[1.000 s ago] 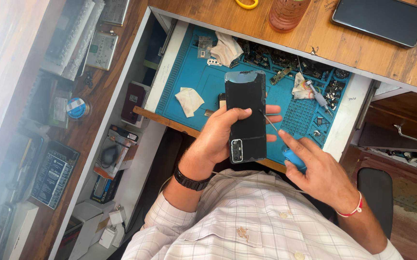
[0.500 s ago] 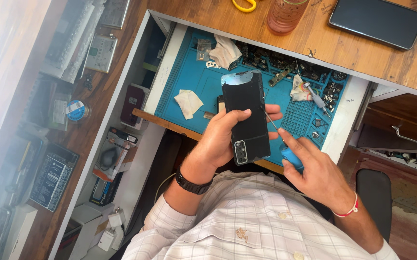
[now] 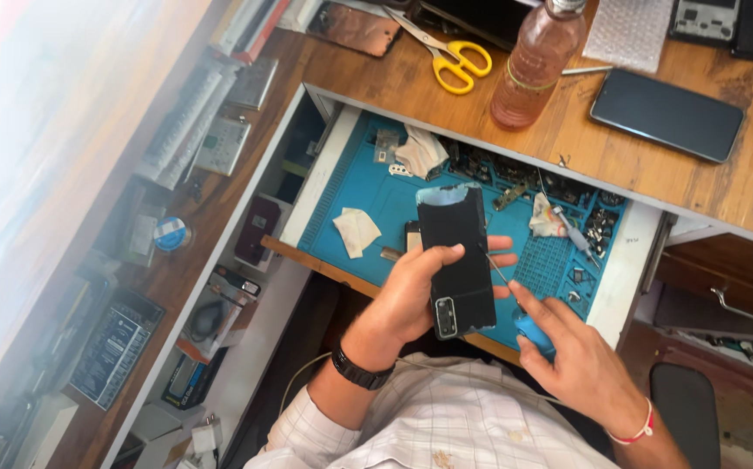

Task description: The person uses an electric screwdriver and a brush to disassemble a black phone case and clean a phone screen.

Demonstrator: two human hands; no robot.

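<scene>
My left hand (image 3: 416, 291) grips a black smartphone (image 3: 456, 256) back side up, its camera block at the near end, over the open drawer. My right hand (image 3: 572, 360) holds a blue-handled screwdriver (image 3: 528, 321) whose thin metal tip touches the phone's right edge. Under both lies a blue work mat (image 3: 368, 187) inside the drawer, with crumpled white tissues (image 3: 356, 230) and several small parts on it. A black watch sits on my left wrist and a red thread band on my right wrist.
On the wooden desk (image 3: 585, 143) stand yellow-handled scissors (image 3: 450, 61), a pinkish plastic bottle (image 3: 533, 65) and another dark phone (image 3: 666, 115). Shelves at the left (image 3: 177, 252) hold boxes and gadgets. A closed drawer with a metal handle (image 3: 741, 304) is at the right.
The view has shifted so more of the desk top shows. Both hands keep their hold; the screwdriver tip stays at the phone's right edge.
</scene>
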